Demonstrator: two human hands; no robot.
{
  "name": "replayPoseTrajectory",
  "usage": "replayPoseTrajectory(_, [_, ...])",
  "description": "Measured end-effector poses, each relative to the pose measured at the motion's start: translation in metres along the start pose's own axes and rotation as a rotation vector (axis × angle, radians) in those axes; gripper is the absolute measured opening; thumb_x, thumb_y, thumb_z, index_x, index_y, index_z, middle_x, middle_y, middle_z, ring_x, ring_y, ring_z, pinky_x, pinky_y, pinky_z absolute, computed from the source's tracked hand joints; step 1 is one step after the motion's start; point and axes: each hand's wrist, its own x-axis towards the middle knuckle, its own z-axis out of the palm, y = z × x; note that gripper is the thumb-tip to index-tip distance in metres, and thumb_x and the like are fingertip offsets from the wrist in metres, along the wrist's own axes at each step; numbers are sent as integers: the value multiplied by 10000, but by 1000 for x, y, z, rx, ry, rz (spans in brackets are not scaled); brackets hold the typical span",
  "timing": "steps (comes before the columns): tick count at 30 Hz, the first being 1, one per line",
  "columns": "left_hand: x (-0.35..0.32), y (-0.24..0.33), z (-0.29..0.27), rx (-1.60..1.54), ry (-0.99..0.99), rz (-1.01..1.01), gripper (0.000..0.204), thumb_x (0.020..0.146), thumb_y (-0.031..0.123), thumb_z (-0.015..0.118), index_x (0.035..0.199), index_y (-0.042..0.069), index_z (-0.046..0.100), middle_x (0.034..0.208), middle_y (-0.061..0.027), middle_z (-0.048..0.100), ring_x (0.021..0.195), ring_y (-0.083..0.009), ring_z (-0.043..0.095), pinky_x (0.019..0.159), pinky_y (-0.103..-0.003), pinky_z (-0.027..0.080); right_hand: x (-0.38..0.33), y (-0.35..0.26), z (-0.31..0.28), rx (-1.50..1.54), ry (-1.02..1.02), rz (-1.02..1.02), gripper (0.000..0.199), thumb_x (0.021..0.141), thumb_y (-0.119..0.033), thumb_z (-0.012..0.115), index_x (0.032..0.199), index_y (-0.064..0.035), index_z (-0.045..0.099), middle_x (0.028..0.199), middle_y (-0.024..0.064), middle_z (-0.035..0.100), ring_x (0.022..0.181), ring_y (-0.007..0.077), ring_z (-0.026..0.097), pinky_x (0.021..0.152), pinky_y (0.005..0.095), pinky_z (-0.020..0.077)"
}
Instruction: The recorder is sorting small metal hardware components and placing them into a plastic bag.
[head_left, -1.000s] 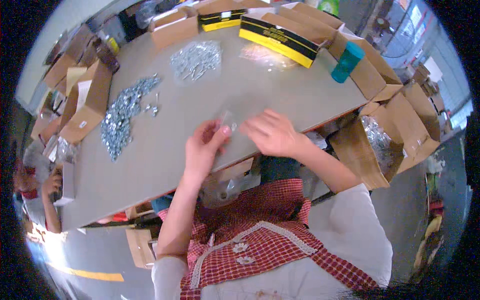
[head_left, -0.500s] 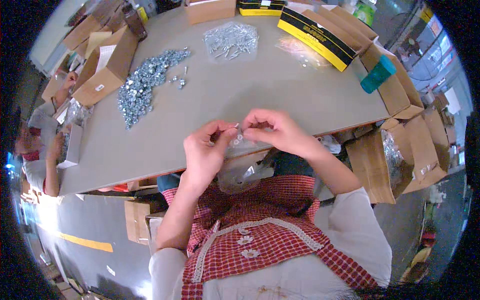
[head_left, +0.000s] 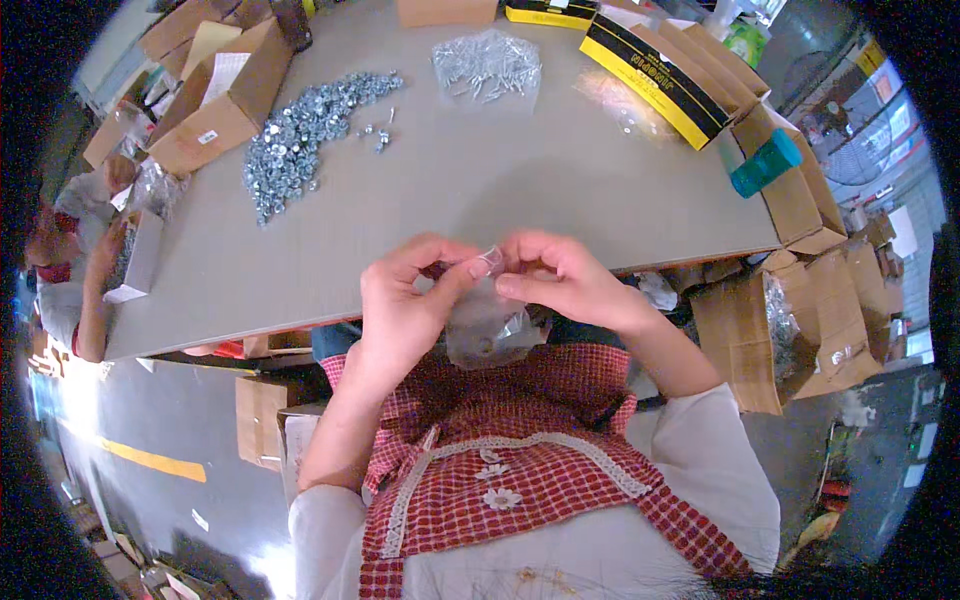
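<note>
A small clear plastic bag (head_left: 492, 328) hangs at the table's front edge, above my lap. My left hand (head_left: 412, 305) pinches its upper rim between thumb and fingers. My right hand (head_left: 572, 283) is closed at the other side of the rim, thumb against forefinger. Between the fingertips the rim shows as a pale curved edge. What lies inside the bag is too small to make out. Further in on the table are a heap of shiny metal fasteners (head_left: 298, 145), a few loose ones (head_left: 381, 138) beside it, and a clear bag of screws (head_left: 487, 68).
Black-and-yellow boxes (head_left: 655, 82) stand at the far right, by a flat clear packet (head_left: 630, 105). A teal cup (head_left: 767, 163) lies on a cardboard box (head_left: 808, 205). An open carton (head_left: 745, 325) stands right of me. At far left, another person's arm (head_left: 95, 295) is near a white box (head_left: 138, 255).
My hands have drawn the bag's rim up between the fingertips. The small white rings seen below them earlier no longer show. The whole view has shifted slightly.
</note>
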Motion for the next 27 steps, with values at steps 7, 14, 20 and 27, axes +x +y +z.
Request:
replayPoseTrajectory(7, [-8, 3, -2, 319, 83, 68, 77, 846, 75, 779, 863, 16, 733, 773, -54, 702, 715, -99, 621, 675, -278, 495, 10, -54, 5, -874, 196, -656, 296, 784, -118, 674, 1080, -113, 657, 1049, 86, 636, 1150, 286, 555, 1118, 525, 328])
replayPoseTrajectory(14, [-12, 3, -3, -151, 37, -162, 134, 899, 111, 732, 943, -15, 713, 823, -62, 713, 738, -128, 656, 669, -280, 532, 12, -45, 18, -1164, 326, -642, 244, 734, -158, 666, 973, -105, 661, 989, 55, 636, 1171, 263, 548, 1156, 667, 164])
replayPoseTrajectory(20, [-5, 6, -19, -219, -198, -307, 158, 952, 117, 648, 921, -31, 697, 800, -45, 698, 758, -89, 638, 647, -229, 506, 4, -47, 22, -1273, 277, -711, 182, 731, -176, 645, 902, -113, 660, 941, 12, 645, 1230, 244, 530, 1146, 734, 98])
replayPoseTrajectory(27, [-3, 2, -22, 173, -174, -185, 102, 851, 60, 641, 856, -25, 697, 821, -58, 714, 724, -102, 621, 647, -277, 498, -3, -58, 20, -913, -18, -640, 184, 736, -186, 717, 903, -131, 664, 967, -10, 671, 1305, 252, 499, 1132, 764, 45])
